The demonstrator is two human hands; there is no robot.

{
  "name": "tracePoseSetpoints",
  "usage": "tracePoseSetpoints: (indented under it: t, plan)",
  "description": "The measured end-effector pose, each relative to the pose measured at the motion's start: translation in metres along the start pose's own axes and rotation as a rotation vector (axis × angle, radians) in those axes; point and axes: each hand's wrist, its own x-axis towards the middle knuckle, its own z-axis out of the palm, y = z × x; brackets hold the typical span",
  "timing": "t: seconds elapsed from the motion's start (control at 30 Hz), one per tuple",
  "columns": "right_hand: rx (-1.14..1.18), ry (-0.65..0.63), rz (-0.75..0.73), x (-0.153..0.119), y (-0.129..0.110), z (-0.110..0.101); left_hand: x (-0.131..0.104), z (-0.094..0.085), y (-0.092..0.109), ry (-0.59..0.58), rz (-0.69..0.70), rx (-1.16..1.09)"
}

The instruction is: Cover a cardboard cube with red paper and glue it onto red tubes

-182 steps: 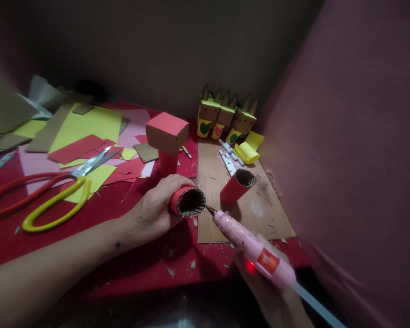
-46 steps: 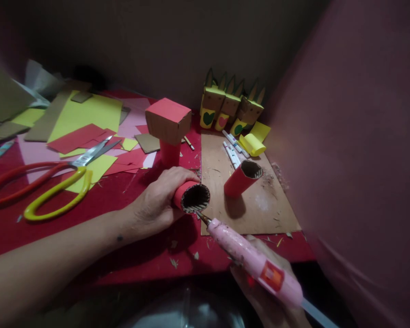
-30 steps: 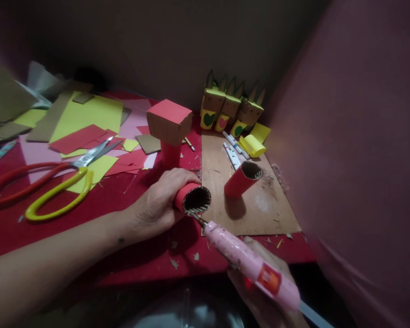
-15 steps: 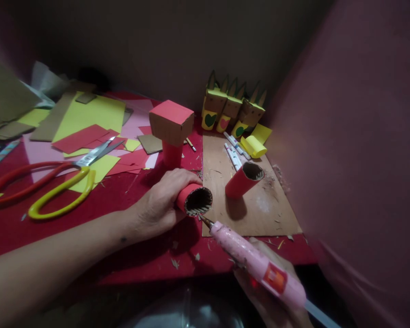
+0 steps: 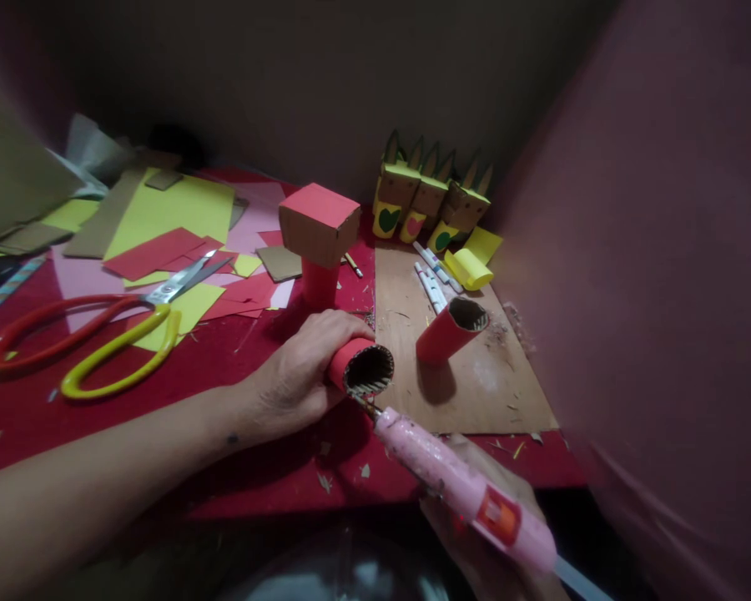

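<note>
My left hand (image 5: 309, 367) is closed round a short red cardboard tube (image 5: 345, 365), whose open corrugated end faces right and toward me. In my right hand (image 5: 476, 517) is a pink hot glue gun (image 5: 435, 459), with a clear glue stick (image 5: 579, 578) coming out of its back. The gun's metal nozzle is at the lower rim of the tube; whether it touches cannot be made out. A second red tube (image 5: 441, 340) stands upright on a brown board (image 5: 488, 401). Behind my left hand, a cardboard box with a red top (image 5: 320, 221) sits on another red tube (image 5: 319, 286).
Large scissors (image 5: 118, 355) with red and yellow handles lie at left among red, pink and yellow paper sheets (image 5: 168, 209). Several yellow-and-cardboard figures (image 5: 429, 200) stand at the back. White markers (image 5: 430, 285) and curled yellow paper (image 5: 469, 269) rest on the board.
The glue gun's nozzle has shifted slightly left along the tube's lower rim, toward the underside. My left hand keeps its hold on the tube. The whole view has drifted slightly.
</note>
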Motion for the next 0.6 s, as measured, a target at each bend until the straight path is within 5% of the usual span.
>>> tracePoseSetpoints:
  t: [0.6]
  plan:
    - [0.009,-0.014,0.056,-0.0062,-0.0012,-0.0067,-0.0012,0.0017,-0.0011,-0.017,-0.002,-0.019]
